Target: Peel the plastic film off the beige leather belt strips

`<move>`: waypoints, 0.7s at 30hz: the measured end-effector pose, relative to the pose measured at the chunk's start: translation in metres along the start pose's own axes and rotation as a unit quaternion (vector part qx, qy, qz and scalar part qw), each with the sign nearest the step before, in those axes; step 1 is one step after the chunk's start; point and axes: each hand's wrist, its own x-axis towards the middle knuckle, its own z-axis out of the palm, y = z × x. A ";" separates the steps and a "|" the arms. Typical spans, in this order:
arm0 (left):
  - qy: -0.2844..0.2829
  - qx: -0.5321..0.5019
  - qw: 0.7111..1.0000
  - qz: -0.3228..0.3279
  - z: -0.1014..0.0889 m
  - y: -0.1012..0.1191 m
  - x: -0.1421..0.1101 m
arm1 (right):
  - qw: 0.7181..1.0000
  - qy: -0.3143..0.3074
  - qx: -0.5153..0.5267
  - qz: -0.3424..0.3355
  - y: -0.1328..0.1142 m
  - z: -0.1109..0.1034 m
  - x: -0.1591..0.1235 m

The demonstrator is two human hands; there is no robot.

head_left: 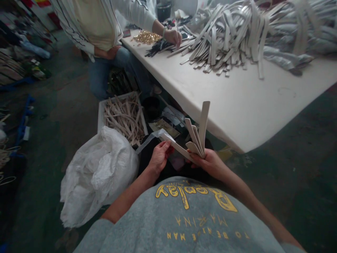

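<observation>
In front of my lap, my right hand point(209, 162) is closed around a bunch of off-white straps point(203, 128), whose flat ends fan upward. One further strap point(180, 149) runs leftward out of that bunch to my left hand point(160, 156), where thumb and fingers pinch it near its far end. A strip of translucent film point(149, 138) trails left from beside this strap end; whether it is attached to the strap I cannot tell.
A white table point(210, 95) carries a heap of pale straps point(229, 38), gold-coloured pieces point(147, 37) and dark strips point(159, 47). Across it, a co-worker's hand point(172, 37) reaches over. Left of me stand a crate of straps point(100, 116) and a white sack point(100, 175).
</observation>
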 end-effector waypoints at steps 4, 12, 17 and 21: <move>-0.036 0.036 0.998 -0.031 0.014 -0.005 0.000 | 0.997 0.056 -0.053 -0.014 0.000 -0.011 -0.015; -0.140 0.096 0.982 -0.084 0.057 -0.027 -0.006 | 0.993 0.110 -0.042 -0.029 -0.006 -0.028 -0.034; -0.110 0.047 0.985 -0.126 0.057 -0.033 0.003 | 0.989 0.114 -0.099 -0.003 -0.009 -0.038 -0.065; -0.140 0.055 0.965 -0.213 0.067 -0.052 -0.002 | 0.974 0.163 -0.156 -0.009 -0.003 -0.037 -0.051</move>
